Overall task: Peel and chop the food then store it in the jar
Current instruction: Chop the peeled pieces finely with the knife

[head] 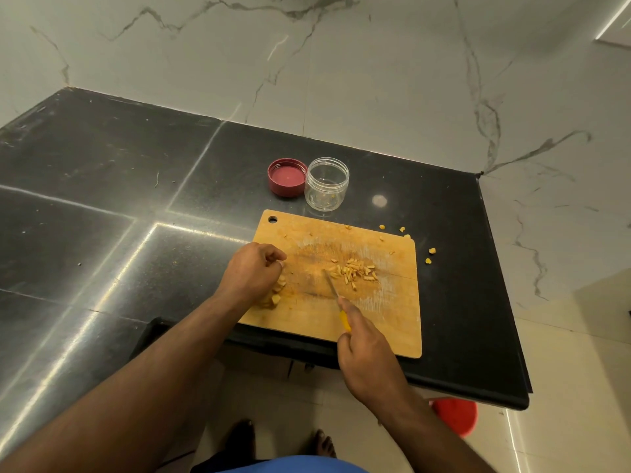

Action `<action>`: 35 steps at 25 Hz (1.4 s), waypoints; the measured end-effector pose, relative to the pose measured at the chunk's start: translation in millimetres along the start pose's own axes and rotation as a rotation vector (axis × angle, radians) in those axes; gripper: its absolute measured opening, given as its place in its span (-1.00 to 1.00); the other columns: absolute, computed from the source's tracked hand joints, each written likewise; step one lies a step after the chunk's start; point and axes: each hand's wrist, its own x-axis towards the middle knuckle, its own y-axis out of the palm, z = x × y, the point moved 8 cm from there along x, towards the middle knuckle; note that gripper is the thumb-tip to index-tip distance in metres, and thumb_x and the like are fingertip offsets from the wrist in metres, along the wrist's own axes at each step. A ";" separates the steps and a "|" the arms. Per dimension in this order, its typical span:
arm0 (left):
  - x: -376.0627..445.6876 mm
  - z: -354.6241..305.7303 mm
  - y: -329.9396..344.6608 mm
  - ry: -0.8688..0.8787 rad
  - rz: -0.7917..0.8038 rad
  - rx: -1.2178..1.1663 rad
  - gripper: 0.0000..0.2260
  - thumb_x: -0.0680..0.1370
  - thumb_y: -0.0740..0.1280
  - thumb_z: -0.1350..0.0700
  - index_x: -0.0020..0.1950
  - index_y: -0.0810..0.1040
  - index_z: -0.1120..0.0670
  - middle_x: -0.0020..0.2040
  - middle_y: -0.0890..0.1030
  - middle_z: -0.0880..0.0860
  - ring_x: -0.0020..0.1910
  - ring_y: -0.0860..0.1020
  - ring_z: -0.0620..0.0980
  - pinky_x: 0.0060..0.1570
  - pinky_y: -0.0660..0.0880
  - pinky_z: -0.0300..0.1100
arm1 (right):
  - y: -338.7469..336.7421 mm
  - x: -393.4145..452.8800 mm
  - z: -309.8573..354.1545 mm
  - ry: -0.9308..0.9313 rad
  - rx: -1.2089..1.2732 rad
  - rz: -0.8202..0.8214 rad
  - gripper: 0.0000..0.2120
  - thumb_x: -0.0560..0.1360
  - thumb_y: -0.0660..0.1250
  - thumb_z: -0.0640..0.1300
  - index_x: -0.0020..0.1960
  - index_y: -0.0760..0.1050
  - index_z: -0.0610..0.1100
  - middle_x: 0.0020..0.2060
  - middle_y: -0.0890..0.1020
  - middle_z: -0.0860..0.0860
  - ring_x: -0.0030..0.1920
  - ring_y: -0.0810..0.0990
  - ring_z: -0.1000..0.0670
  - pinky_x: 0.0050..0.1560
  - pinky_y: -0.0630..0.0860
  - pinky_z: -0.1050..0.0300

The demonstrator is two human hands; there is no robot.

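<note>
My right hand (367, 349) has a closed grip round the yellow-handled knife (336, 302), blade tip down on the board (392, 322) beside the chopped bits (355, 271). My left hand (252, 271) curls its fingers over uncut pieces (276, 295) at the board's left edge. The jar (326, 183) stands open behind the board on the tabletop (136, 186), lid (286, 176) touching beside it.

One head-worn camera looks steeply forward and down, close above the rectangular wooden cutting board (375, 322) (wide-angle, edges bowed), taking in floor and feet beneath it.
</note>
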 end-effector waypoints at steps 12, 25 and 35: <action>4.4 6.0 2.5 -0.004 0.011 0.028 -0.79 0.63 0.29 0.19 0.19 0.66 0.03 0.19 0.63 0.00 0.05 0.54 -0.08 -0.04 0.44 -0.24 | -15.9 -0.3 -9.1 0.044 -0.030 -0.046 -0.48 0.63 0.11 -0.17 0.57 0.16 0.02 0.46 0.37 0.03 0.39 0.37 0.06 0.36 0.31 0.25; 12.0 12.2 -0.1 -0.001 0.063 0.102 -0.76 0.59 0.32 0.31 0.09 0.68 0.03 0.07 0.65 0.01 -0.05 0.54 -0.10 -0.25 0.46 -0.29 | -15.4 -7.0 1.8 0.022 -0.013 -0.009 -0.49 0.63 0.09 -0.13 0.57 0.16 0.07 0.47 0.36 0.08 0.37 0.38 0.11 0.36 0.35 0.23; 8.2 -2.1 -5.6 0.039 0.013 0.095 -0.82 0.63 0.25 0.23 -0.01 0.57 -0.03 -0.01 0.57 -0.04 -0.17 0.50 -0.12 -0.28 0.45 -0.21 | -14.0 -9.3 5.2 0.027 0.037 0.002 -0.49 0.63 0.11 -0.13 0.56 0.17 0.08 0.44 0.39 0.08 0.27 0.48 0.05 0.28 0.44 0.14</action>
